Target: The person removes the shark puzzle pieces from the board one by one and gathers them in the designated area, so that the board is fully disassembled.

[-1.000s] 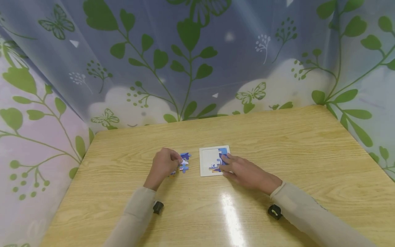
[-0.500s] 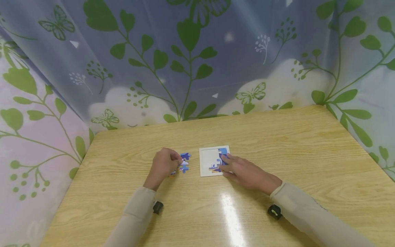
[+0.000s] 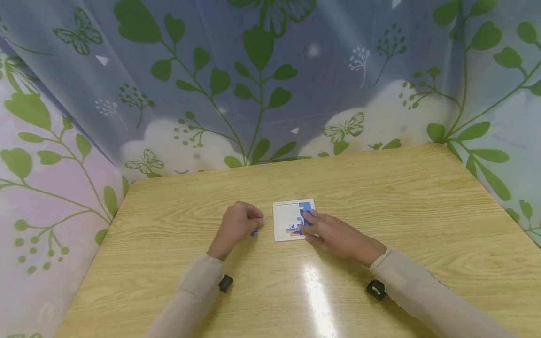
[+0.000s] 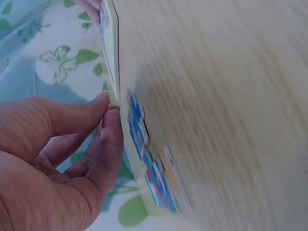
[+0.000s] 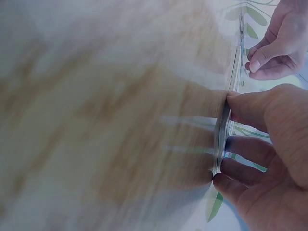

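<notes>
A white square puzzle frame (image 3: 277, 227) lies on the table, with blue, white and orange pieces (image 3: 305, 206) fitted along its right side and lower part. My right hand (image 3: 336, 234) rests on the frame's right edge, fingers spread and fairly straight over it. Just left of the frame, my left hand (image 3: 238, 224) has thumb and fingertips drawn together above loose jigsaw pieces (image 4: 156, 185). From the head, the hand covers most of these pieces, leaving a blue bit showing below the fingers. I cannot tell whether a piece is between the left fingertips.
The wood-grain table (image 3: 380, 188) stretches out around the puzzle. Behind it and at the sides hangs a curtain (image 3: 296, 94) printed with green leaves and butterflies. A black wrist device (image 3: 226, 283) shows by the left sleeve, another (image 3: 376, 289) by the right.
My left hand has moved a little right, from the loose pieces' left side to over them, nearer the frame. It now hides most of those pieces. The right hand and frame stay put.
</notes>
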The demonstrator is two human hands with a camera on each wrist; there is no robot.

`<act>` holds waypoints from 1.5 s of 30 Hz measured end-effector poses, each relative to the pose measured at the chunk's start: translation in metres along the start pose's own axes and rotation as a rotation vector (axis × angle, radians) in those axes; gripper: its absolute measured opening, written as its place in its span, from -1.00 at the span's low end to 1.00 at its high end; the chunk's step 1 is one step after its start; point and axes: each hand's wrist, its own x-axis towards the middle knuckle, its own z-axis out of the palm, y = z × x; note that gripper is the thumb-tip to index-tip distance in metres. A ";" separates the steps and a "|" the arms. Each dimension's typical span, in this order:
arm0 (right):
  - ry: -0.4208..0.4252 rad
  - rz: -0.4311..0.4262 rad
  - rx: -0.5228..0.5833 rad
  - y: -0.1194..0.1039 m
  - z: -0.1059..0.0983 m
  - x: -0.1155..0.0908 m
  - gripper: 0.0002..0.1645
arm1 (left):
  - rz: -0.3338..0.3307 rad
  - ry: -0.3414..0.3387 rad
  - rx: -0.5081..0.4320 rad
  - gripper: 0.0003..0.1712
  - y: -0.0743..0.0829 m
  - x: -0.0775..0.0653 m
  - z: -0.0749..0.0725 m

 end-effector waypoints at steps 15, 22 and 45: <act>-0.035 0.026 -0.022 -0.001 -0.004 0.004 -0.65 | 0.134 -0.092 0.042 -0.95 0.026 0.002 0.027; -0.014 0.004 -0.023 -0.001 -0.004 0.005 -0.67 | 0.160 -0.138 0.055 -0.89 0.031 0.003 0.037; -0.008 -0.066 -0.081 0.000 -0.005 -0.004 -0.78 | 0.124 -0.122 0.060 -0.91 0.038 0.003 0.044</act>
